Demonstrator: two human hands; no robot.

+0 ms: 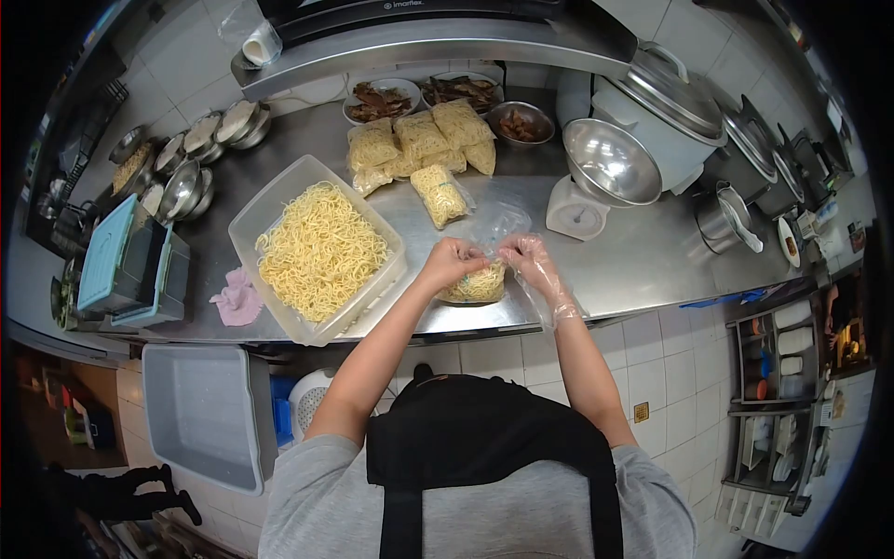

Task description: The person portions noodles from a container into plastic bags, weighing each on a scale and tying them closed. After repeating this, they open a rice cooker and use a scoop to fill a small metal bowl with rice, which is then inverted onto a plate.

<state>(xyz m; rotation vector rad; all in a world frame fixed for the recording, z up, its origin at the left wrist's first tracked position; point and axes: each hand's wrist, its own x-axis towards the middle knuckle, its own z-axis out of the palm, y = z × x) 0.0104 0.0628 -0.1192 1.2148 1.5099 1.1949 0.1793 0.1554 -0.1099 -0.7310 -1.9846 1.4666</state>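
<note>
Near the counter's front edge lies a clear plastic bag of noodles [477, 285]. My left hand [453, 264], bare, pinches the bag's gathered neck from the left. Opposite it, my right hand [529, 263] wears a clear plastic glove and grips the same neck, fingers closed. Loose plastic of the bag's mouth spreads beyond my fingers. Just behind sits another filled noodle bag [440, 196], lying on the steel. To the left, a large translucent tub [377, 296] holds a heap of loose yellow noodles [321, 250].
Several packed noodle bags [421, 137] are piled at the back, before bowls of brown food [382, 101]. A scale [575, 216] with a steel bowl [613, 160] stands right. A pink cloth [237, 298] lies left; a grey bin [200, 410] is on the floor.
</note>
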